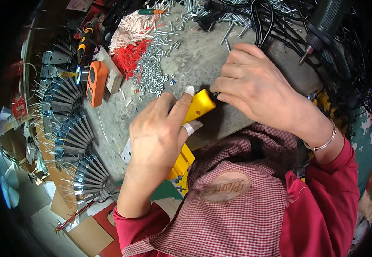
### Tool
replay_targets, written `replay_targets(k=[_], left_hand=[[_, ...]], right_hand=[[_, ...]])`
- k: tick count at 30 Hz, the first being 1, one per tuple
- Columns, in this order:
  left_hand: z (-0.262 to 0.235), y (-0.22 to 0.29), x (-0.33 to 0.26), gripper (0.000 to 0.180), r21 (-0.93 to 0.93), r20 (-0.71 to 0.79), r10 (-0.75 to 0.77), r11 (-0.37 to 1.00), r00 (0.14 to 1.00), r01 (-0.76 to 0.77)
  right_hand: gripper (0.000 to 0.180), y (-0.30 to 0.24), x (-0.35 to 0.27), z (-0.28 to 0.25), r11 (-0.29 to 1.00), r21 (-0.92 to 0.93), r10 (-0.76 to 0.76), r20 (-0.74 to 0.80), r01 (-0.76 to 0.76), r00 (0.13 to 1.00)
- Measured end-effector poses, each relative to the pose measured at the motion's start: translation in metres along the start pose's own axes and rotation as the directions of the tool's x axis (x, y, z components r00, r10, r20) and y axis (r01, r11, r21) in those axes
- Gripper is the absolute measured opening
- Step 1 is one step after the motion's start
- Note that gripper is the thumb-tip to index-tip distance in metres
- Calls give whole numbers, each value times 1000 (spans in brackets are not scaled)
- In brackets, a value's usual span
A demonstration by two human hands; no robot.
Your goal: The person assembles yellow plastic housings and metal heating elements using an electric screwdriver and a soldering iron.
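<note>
My left hand (158, 126) is wrapped round a yellow plastic tool housing (199, 107), with white tape on its thumb and a fingertip. The housing lies tilted, one end towards my right hand; a wider yellow part (181, 162) shows below the left wrist. Just off that end, my right hand (254, 83) is closed in a pinch on a small black piece (214, 93), mostly hidden by the fingers. Whether it touches the housing I cannot tell. A black cord (256, 23) runs down behind the right hand's knuckles.
Metal nuts (151, 77), red sleeves (128, 59) and pale sleeves (130, 30) lie in heaps beyond my left hand. Long screws (233, 31) are scattered at the back. A dark power screwdriver (318, 34) hangs at upper right. An orange meter (96, 83) and rows of metal parts (72, 132) stand left.
</note>
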State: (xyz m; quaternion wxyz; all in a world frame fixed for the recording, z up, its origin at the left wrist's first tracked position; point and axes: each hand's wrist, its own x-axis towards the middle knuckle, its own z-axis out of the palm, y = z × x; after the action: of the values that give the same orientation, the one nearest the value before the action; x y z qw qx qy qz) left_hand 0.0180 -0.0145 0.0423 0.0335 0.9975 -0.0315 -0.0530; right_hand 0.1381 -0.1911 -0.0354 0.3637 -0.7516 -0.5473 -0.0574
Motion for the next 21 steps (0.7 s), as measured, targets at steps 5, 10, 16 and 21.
replay_targets(k=[5,10,16,21], left_hand=[[0,1,3,47,2,16,-8,1000,1000,8],[7,2,-2,46,-12,9,-40,999,999,40],[17,-5,-8,44,-203,-29,-58,978,998,51],[23,-8,-9,41,-304,-55,-84,950,995,63]], right_hand=[[7,1,0,-1,1000,17,1,2,-1,1000],[24,-6,1,-8,999,6,41,72,-41,997],[33,-22,7,6,992,118,41,54,-47,998],[31,-23,6,6,989,116,78,81,-87,994]])
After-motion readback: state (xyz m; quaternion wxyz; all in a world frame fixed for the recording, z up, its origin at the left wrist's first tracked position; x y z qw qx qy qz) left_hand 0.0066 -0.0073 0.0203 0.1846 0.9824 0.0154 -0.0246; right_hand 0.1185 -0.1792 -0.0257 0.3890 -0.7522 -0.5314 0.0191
